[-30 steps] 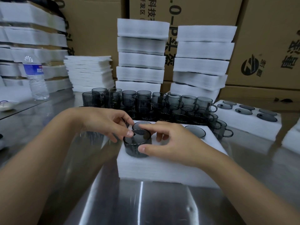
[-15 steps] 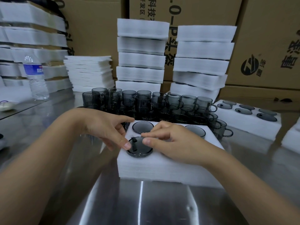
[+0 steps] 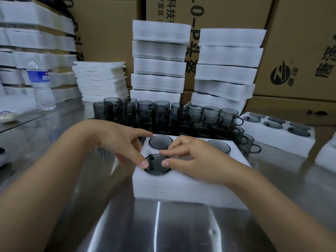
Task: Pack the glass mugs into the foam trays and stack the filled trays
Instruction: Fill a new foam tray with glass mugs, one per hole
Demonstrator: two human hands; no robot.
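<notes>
A white foam tray lies on the steel table right in front of me. A smoky grey glass mug sits sunk in its near-left hole, rim level with the foam. My left hand presses a fingertip on the mug's left rim. My right hand touches the right rim with thumb and forefinger, fingers bent. Two more mugs fill the far holes: one at the far left, another partly hidden behind my right hand. Several loose grey mugs stand in a cluster behind the tray.
A filled foam tray lies at the right. Two tall stacks of foam trays rise behind the mugs, with foam sheets to their left. A water bottle stands at the left. Cardboard boxes form the back wall.
The mug that stood high above the near-left hole has been pushed down flush into the foam. Both hands stayed on its rim and lowered with it.
</notes>
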